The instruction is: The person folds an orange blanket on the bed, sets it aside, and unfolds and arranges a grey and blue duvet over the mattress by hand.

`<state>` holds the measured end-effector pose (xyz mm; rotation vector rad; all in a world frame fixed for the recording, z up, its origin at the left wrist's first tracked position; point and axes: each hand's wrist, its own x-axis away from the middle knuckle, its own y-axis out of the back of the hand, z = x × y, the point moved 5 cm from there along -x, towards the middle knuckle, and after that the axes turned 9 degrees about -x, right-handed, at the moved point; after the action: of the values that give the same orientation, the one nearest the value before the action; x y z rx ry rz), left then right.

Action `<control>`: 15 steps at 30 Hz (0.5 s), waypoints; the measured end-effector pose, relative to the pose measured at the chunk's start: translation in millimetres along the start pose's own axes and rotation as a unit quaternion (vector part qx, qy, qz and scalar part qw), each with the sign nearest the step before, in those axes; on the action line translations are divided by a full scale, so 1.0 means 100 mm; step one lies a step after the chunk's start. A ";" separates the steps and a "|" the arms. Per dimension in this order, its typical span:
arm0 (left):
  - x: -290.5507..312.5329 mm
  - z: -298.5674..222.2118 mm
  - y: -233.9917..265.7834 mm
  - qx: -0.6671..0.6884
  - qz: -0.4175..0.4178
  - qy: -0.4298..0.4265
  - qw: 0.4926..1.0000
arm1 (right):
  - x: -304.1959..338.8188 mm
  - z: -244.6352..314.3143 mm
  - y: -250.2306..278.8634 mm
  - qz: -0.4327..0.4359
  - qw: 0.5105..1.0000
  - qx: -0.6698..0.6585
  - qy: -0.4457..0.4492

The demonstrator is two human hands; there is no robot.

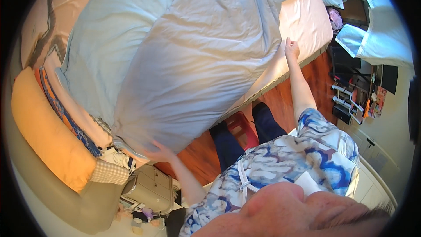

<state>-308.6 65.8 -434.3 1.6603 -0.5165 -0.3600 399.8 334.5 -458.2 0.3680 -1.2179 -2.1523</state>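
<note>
A large pale blue duvet (184, 57) lies spread over the bed, covering most of the pinkish-white mattress sheet (307, 17). My left hand (160, 151) grips the duvet's near corner at the bed's edge, beside the pillows. My right hand (291, 49) is stretched out with its arm straight, and its fingers pinch the duvet's edge where the bare sheet begins. My legs in dark trousers (263, 123) stand close to the bed's side.
An orange padded headboard (39, 123) and patterned pillows (66, 114) are at the left. A grey drawer unit (151, 186) stands below my left hand. A red stool (241, 125) sits on the wooden floor (197, 153). A cluttered rack (351, 92) and white bedding (377, 35) are at the right.
</note>
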 end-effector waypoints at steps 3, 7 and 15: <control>0.93 -0.30 -0.32 0.309 0.128 0.211 0.919 | -0.55 -0.64 0.00 0.124 0.971 -0.108 -0.172; 0.96 0.56 -0.96 0.552 0.223 0.496 0.632 | -0.14 0.03 -0.97 0.133 0.921 -0.305 -0.203; 0.52 0.51 -0.26 0.126 0.076 0.403 0.903 | 0.16 -0.21 -0.48 0.021 0.994 -0.066 -0.083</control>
<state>-287.1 -2.4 -464.6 1.8252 -0.0559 0.5298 380.0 327.6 -508.7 0.1071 -1.1540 -2.2484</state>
